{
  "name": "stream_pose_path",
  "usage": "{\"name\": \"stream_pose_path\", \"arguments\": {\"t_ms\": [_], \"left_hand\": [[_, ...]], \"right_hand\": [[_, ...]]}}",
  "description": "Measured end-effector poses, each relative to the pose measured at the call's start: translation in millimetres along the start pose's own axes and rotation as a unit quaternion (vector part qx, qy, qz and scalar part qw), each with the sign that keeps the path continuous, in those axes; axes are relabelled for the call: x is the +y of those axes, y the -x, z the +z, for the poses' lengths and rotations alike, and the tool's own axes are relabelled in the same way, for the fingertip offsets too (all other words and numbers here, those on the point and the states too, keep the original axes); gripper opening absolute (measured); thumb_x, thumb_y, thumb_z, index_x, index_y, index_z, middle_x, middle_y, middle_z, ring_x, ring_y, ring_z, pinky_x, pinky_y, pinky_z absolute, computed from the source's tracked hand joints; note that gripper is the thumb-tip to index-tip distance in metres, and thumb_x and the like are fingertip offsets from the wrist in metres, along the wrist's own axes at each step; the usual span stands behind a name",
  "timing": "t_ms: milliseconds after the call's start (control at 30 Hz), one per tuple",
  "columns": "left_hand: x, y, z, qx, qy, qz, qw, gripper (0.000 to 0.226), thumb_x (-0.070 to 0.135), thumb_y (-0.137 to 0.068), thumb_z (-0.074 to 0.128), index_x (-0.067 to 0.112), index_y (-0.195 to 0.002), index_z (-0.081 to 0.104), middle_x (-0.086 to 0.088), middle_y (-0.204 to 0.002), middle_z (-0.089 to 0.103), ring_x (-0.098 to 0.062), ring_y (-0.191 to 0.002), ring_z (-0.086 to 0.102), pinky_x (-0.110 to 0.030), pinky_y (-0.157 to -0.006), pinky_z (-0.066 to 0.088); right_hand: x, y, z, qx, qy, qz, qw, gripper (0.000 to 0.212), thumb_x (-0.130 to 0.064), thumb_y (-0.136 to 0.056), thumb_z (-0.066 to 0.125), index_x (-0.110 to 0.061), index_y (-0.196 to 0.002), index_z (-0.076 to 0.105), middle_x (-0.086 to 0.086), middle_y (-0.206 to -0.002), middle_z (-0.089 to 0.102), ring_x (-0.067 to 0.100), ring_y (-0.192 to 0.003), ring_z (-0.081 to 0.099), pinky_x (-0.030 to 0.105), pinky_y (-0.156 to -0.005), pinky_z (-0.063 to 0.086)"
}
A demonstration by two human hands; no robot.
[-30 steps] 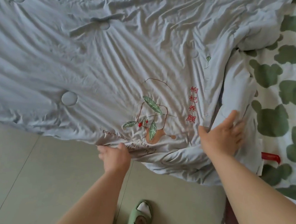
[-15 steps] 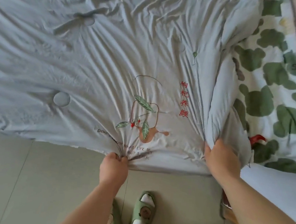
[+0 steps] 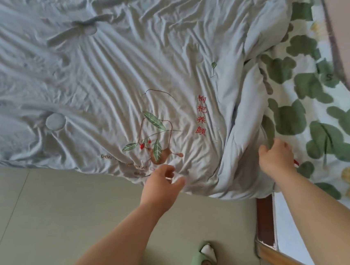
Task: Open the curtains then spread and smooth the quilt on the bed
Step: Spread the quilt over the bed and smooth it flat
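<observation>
A pale blue-grey, heavily creased quilt (image 3: 111,72) lies across the bed and covers most of the view. Its near edge runs along the side of the bed just above the pale green tiled floor (image 3: 54,217). Near that edge the quilt bears an embroidered sprig of green leaves and red berries (image 3: 154,139), with a column of red Chinese characters (image 3: 201,115) beside it and a line of small brown lettering below.

The left grip (image 3: 160,182), a bare hand, rests at the quilt's near edge just under the embroidery. Its fingers are loose and slightly spread and its thumb points right. It touches the cloth but has hold of nothing.

The right grip (image 3: 276,157) is curled, with its fingers closed on the quilt's right-hand edge. There the cloth is bunched into a thick upright fold beside a white bed sheet printed with green bear-shaped patches (image 3: 302,84). That sheet is uncovered to the right of the fold. A small red tag (image 3: 296,162) shows just beside the right wrist.

Below the right forearm a dark red-brown wooden corner of the bed frame (image 3: 264,222) is exposed. On the floor near it stands a foot in a white sock and a green slipper (image 3: 202,263).
</observation>
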State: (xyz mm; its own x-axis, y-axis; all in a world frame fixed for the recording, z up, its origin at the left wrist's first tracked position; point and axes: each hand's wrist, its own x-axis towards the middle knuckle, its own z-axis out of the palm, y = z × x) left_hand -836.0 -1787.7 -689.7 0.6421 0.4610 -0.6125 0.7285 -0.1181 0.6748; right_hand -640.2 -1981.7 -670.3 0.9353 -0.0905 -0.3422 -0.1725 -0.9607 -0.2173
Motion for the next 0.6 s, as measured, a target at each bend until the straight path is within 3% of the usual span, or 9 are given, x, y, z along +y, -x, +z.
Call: {"name": "stream_pose_path", "arguments": {"t_ms": [100,233,300,400,500,600], "left_hand": [[19,3,33,-0.034,-0.034,0.049,0.998,0.055,0.044,-0.074,0.074,0.027,-0.123,0.055,0.012,-0.115,0.057,-0.007,-0.103,0.055,-0.023,-0.083,0.045],[42,-2,74,-0.004,-0.128,0.075,0.989,0.07,0.047,-0.073,0.072,0.025,-0.134,0.045,0.006,-0.128,0.048,-0.018,-0.116,0.051,-0.031,-0.089,0.045],[51,-7,89,0.019,-0.14,0.063,0.988,0.058,0.043,-0.077,0.07,0.022,-0.128,0.05,0.001,-0.125,0.051,-0.023,-0.112,0.054,-0.033,-0.086,0.046],[69,-9,112,0.034,-0.152,0.058,0.986,0.022,0.029,-0.087,0.058,0.019,-0.107,0.059,-0.003,-0.111,0.061,-0.026,-0.097,0.057,-0.032,-0.073,0.045],[84,-6,130,0.052,-0.199,0.067,0.976,0.009,0.025,-0.09,0.05,0.018,-0.091,0.056,0.0,-0.1,0.059,-0.021,-0.079,0.05,-0.031,-0.063,0.037],[97,-5,147,0.049,-0.266,0.081,0.959,0.012,0.02,-0.09,0.047,0.017,-0.09,0.059,-0.002,-0.096,0.059,-0.021,-0.076,0.047,-0.031,-0.062,0.036]], "right_hand": [[3,-17,-1,-0.084,-0.066,0.019,0.994,0.057,-0.033,-0.092,0.051,-0.003,-0.139,0.036,0.02,-0.138,0.046,0.039,-0.123,0.047,0.047,-0.102,0.041],[1,-26,1,-0.096,-0.129,-0.004,0.987,0.062,-0.037,-0.083,0.062,-0.006,-0.134,0.044,0.017,-0.133,0.052,0.036,-0.118,0.053,0.041,-0.097,0.046],[-5,-27,4,-0.11,-0.166,-0.044,0.979,0.053,-0.033,-0.082,0.065,-0.005,-0.126,0.054,0.015,-0.125,0.059,0.033,-0.115,0.057,0.036,-0.093,0.047],[9,-32,-8,-0.1,-0.154,-0.103,0.978,0.038,-0.029,-0.084,0.063,-0.003,-0.11,0.058,0.014,-0.112,0.062,0.032,-0.108,0.058,0.035,-0.086,0.046],[75,-40,-34,-0.024,-0.103,-0.021,0.994,0.043,-0.028,-0.089,0.057,-0.002,-0.122,0.051,0.018,-0.123,0.056,0.036,-0.113,0.054,0.038,-0.088,0.043],[137,-32,-46,-0.052,-0.047,0.027,0.997,0.039,-0.029,-0.09,0.055,-0.003,-0.119,0.053,0.018,-0.118,0.059,0.035,-0.105,0.057,0.034,-0.08,0.043]]}}
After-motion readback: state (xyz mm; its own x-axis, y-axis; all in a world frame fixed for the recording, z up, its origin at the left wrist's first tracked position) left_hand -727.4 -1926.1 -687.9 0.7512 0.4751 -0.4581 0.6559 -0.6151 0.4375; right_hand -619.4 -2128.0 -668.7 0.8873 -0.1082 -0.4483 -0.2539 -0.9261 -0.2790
